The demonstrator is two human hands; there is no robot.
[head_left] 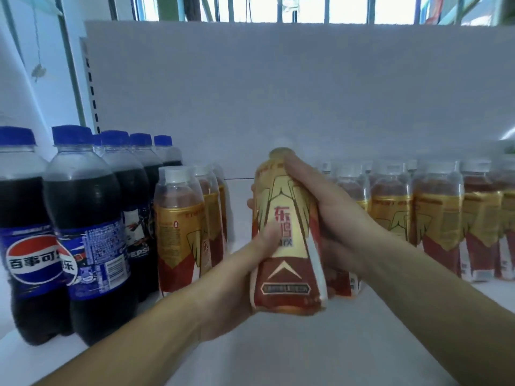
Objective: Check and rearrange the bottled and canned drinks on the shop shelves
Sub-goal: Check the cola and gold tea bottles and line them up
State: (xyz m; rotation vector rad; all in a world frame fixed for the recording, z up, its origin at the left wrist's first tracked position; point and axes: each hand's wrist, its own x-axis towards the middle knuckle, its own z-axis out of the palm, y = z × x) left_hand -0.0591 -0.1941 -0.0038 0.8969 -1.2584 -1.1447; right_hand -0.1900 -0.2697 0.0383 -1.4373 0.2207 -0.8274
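Head view. Held tilted above the shelf [306, 346], in the gap between matching bottles [434, 218]: gold-and-red bottle [287, 235]. Likely hazards: slipping on the glossy sleeve; toppling close-packed neighbours when set down. Gripped low by left hand [237, 291], thumb across label; clasped high by right hand [334, 213].

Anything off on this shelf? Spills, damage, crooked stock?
No spill or damage shows. The second Pepsi bottle from the left faces barcode-out, while its left neighbour shows the logo. The gold-label row has a gap behind the held bottle, gripped by the left hand and right hand.
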